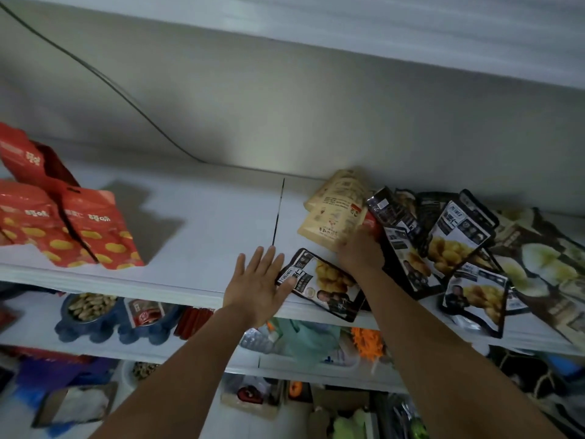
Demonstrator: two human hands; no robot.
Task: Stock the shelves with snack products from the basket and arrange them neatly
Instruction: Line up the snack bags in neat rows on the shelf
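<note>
Left hand (258, 283): fingers straight and spread, thumb touching black packet (323, 285)
Right hand (361, 251): fingers curled on beige pouch (335, 217)
Advice: probably stand pouch upright beyond the fingertips before releasing

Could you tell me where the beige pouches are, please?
Head view, right of centre: the beige pouches rest on the shelf, held by the right hand, beside the black packets.

Head view (close) toward shelf (205, 217)
</note>
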